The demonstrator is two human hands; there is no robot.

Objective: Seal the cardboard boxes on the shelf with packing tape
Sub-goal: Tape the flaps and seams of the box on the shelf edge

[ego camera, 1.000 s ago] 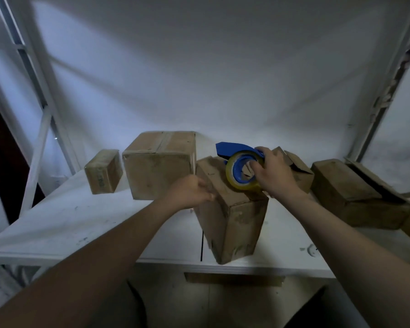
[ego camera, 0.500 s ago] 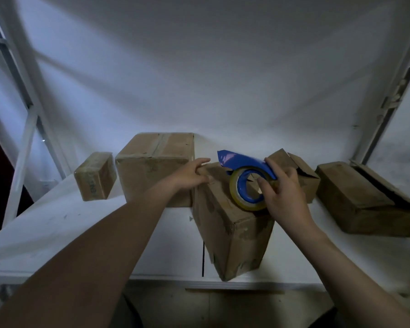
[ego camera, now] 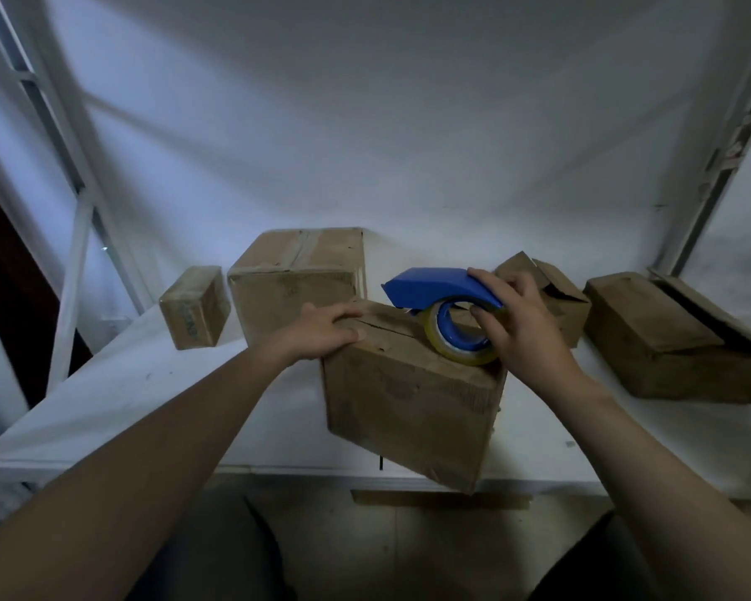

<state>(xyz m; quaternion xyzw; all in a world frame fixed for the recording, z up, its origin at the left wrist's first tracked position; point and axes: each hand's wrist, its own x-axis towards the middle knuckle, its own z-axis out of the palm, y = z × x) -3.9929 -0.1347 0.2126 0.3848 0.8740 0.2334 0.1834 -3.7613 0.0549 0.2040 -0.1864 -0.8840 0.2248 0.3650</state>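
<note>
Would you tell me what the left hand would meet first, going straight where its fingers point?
Most likely the blue tape dispenser, which the right hand grips on top of the front cardboard box, though depth is hard to judge.

A plain white wall (ego camera: 408, 123) stood behind the shelf board (ego camera: 148, 405), dim and bluish, crossed by soft bands of shadow. The white board was scuffed with dark marks, and a short dark seam (ego camera: 381, 464) cut its front edge. White metal uprights rose at the left (ego camera: 85, 136) and the right (ego camera: 712, 180), the left one with a slanted brace (ego camera: 72, 288). Beyond the left frame lay a dark gap (ego camera: 1, 275). Below, the floor (ego camera: 321, 548) was dull grey-brown.
</note>
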